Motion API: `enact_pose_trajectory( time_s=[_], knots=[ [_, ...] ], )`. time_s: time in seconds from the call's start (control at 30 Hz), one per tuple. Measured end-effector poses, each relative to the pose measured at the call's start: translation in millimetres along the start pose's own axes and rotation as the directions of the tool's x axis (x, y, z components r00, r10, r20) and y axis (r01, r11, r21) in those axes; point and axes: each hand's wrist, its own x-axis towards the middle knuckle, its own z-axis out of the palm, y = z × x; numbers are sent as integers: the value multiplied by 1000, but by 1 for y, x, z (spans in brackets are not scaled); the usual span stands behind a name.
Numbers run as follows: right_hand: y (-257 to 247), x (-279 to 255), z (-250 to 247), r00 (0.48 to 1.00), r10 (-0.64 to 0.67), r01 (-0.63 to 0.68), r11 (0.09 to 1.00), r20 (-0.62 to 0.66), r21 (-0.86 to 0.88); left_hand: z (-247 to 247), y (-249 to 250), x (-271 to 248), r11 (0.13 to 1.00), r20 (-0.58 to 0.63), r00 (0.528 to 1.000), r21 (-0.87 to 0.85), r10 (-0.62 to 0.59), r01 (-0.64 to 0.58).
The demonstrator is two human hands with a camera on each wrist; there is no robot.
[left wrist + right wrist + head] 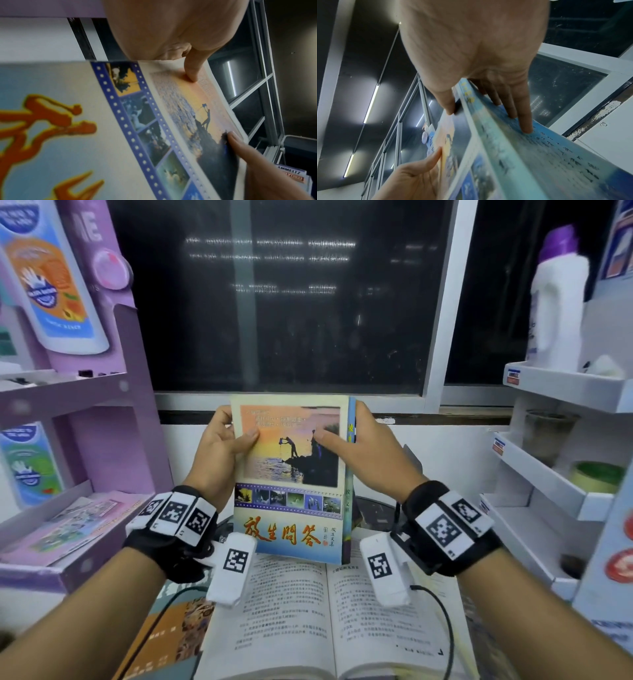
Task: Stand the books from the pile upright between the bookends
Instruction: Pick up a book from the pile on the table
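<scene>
A paperback [291, 474] with a sunset photo, a blue film strip and red and blue title characters is held up in front of me, cover facing me. My left hand [222, 443] grips its left edge, thumb on the cover and fingers behind. My right hand [356, 446] grips the spine side, thumb on the cover, fingers flat on the back cover [547, 146]. In the left wrist view the cover [171, 121] fills the frame, with both thumbs on it. Below lies an open book [325, 618] on the pile. No bookends are visible.
A purple display shelf [85, 392] with a lotion bottle picture stands at the left, a leaflet box [68, 529] below it. White shelves [565, 385] at the right hold a white bottle [558, 302] with a purple cap. A dark window [274, 296] is ahead. An orange book [171, 631] lies lower left.
</scene>
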Motion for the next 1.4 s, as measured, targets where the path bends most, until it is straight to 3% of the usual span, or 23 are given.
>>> enact_pose_trajectory(
  time_s=[0.23, 0.4, 0.63, 0.93, 1.1, 1.27, 1.4],
  knots=[
    [-3, 3, 23, 993, -73, 63, 992, -98, -109, 7, -16, 6, 975, -15, 999, 217, -43, 45],
    [-21, -2, 36, 968, -171, 157, 984, -186, -88, 17, -11, 11, 992, -37, 995, 85, -88, 91],
    [-47, -17, 46, 951, -237, 246, 969, -199, 16, 23, -2, 12, 986, 58, 994, -127, -98, 105],
    [-72, -23, 41, 989, -129, 137, 983, 68, -119, 22, 4, 5, 968, -29, 999, -249, -25, 17],
    [-79, -15, 25, 992, -55, 72, 984, 111, -162, 32, 7, 11, 971, 37, 999, -240, 29, -19],
    [-72, -11, 24, 997, -64, 72, 978, 46, -197, 33, 3, 21, 990, 66, 998, -140, 18, -8],
    [-71, -11, 22, 997, -79, 79, 979, 9, -189, 20, 2, 30, 988, 89, 995, 149, -44, 30]
  ],
)
